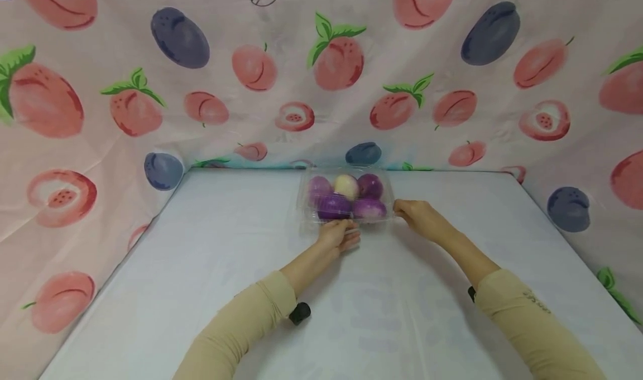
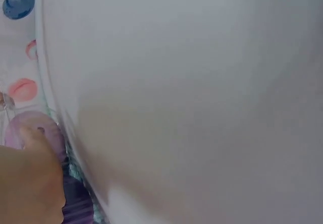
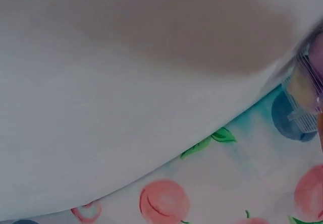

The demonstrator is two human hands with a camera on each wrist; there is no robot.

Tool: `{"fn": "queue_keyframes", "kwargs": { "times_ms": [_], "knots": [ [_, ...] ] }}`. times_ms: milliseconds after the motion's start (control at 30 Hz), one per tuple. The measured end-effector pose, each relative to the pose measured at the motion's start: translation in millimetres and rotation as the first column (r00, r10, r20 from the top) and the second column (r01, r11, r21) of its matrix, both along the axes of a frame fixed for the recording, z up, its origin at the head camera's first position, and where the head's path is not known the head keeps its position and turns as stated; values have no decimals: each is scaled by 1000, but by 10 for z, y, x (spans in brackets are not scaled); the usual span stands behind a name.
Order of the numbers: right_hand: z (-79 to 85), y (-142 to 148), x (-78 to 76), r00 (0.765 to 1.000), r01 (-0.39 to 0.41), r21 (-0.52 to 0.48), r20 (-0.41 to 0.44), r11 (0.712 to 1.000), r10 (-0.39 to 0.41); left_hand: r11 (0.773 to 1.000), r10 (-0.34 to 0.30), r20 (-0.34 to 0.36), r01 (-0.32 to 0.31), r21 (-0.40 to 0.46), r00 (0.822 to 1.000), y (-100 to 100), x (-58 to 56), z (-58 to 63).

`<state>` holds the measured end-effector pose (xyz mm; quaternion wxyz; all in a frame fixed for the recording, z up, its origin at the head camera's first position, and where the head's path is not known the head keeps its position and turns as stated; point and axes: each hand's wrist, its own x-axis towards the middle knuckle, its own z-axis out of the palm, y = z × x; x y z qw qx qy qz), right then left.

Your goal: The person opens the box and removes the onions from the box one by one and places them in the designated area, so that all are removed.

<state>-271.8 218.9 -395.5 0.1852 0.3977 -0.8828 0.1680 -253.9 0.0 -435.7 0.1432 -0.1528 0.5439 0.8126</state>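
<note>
**Clear box held at front rim and right front corner, long side crosswise**

The transparent rectangular plastic box (image 1: pixel 304 198) sits at the far edge of the white-covered counter (image 1: pixel 236 218), its longer side running left to right, parallel to that edge. Inside are four round purple onions (image 1: pixel 334 207) and one pale yellow onion (image 1: pixel 346 187).

The left hand (image 1: pixel 335 236) is at the middle of the box's front rim, its lower fingers extended; whether its thumb and forefinger pinch the rim cannot be told. The right hand (image 1: pixel 421 217) stands at the right front corner, its fingers curled in an apparent grip on the plastic there. From it, the box lies leftward; from the left hand, directly ahead. Both appear equally near.
</note>
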Motion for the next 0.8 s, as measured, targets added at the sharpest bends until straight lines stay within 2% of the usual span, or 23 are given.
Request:
{"fn": "queue_keyframes", "kwargs": {
  "times_ms": [100,167,200,233,300,467,633,733,800],
  "knots": [
    [41,7,-22,998,7,10,69,1000,-7,999,34,-28,-34,1,999,33,-30,-55],
    [39,11,-32,997,8,12,73,1000,-9,999,47,-37,-47,4,998,43,-17,-45],
    [36,12,-35,997,9,11,70,1000,-10,998,59,-35,-59,2,998,51,-5,-27],
    [35,12,-32,998,10,13,67,1000,-11,996,78,5,-77,-37,997,64,74,114],
    [35,16,-23,998,8,23,58,1000,-9,995,91,5,-91,-44,996,79,113,154],
    [-1,11,14,998,-33,54,-58,998,36,990,135,-9,-135,-45,991,105,141,170],
    [-143,65,44,966,-80,40,-242,996,88,991,129,25,-128,-27,991,121,156,173],
    [-179,62,24,955,-59,28,-288,998,65,992,128,39,-128,0,991,121,138,183],
    [-164,49,2,958,-35,35,-282,999,44,991,129,45,-129,14,991,122,120,189]
  ]
}}
